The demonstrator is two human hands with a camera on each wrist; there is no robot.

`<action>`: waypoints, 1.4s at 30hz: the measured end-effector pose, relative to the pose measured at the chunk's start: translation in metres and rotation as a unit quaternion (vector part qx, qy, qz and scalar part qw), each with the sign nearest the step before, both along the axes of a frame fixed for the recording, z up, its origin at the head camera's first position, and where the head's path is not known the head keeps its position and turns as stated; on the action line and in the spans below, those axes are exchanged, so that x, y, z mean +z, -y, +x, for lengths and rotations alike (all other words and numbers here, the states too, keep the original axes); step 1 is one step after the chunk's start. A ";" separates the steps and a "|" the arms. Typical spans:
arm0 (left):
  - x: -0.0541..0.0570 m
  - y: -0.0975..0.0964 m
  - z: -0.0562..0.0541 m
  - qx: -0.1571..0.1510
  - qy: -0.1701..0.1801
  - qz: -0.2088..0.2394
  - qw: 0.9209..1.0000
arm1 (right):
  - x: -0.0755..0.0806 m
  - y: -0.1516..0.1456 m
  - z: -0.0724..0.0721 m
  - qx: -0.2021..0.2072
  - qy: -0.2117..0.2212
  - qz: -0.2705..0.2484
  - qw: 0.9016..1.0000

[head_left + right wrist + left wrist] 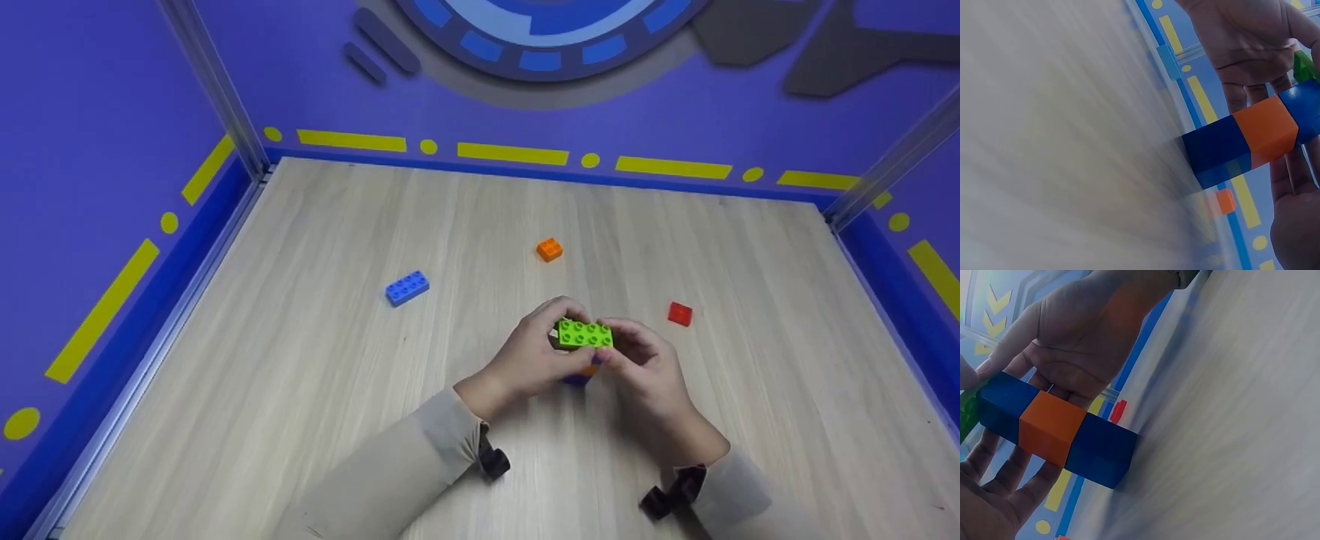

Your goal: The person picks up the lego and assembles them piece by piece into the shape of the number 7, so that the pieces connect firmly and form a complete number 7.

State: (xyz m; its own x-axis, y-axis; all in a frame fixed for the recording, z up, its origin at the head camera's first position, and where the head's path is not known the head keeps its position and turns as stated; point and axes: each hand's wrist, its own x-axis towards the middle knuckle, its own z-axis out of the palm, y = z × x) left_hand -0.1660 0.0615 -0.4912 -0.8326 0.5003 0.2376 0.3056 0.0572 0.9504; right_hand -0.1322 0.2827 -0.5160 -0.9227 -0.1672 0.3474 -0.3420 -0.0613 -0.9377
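Head: left hand (525, 356) and right hand (658, 375) pinch a studded, oblong green brick (585, 334) over the wood-grained table (300, 352). Left wrist: beneath it, smooth boxy blocks — blue, orange, blue — form a column (1050, 424). Right wrist: fingers show behind the column's flat faces.

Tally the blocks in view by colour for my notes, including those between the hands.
Green block: 1
Blue blocks: 3 (two stacked, one loose)
Orange blocks: 2 (one stacked, one loose)
Red block: 1
Total: 7
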 end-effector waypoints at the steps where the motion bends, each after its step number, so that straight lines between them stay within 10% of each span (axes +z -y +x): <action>1: 0.001 0.000 0.000 0.000 -0.003 -0.001 1.000 | 0.000 0.000 0.000 0.008 -0.005 -0.007 1.000; 17: 0.005 0.008 -0.014 -0.045 -0.047 -0.051 0.997 | -0.007 0.009 -0.006 0.028 -0.071 -0.030 0.997; 31: 0.038 0.020 -0.032 -0.111 -0.063 -0.165 0.978 | -0.008 0.013 -0.010 0.030 -0.064 -0.033 0.997; 42: 0.091 0.012 -0.069 -0.234 -0.097 -0.332 0.908 | -0.011 0.014 -0.006 0.010 -0.067 -0.018 0.998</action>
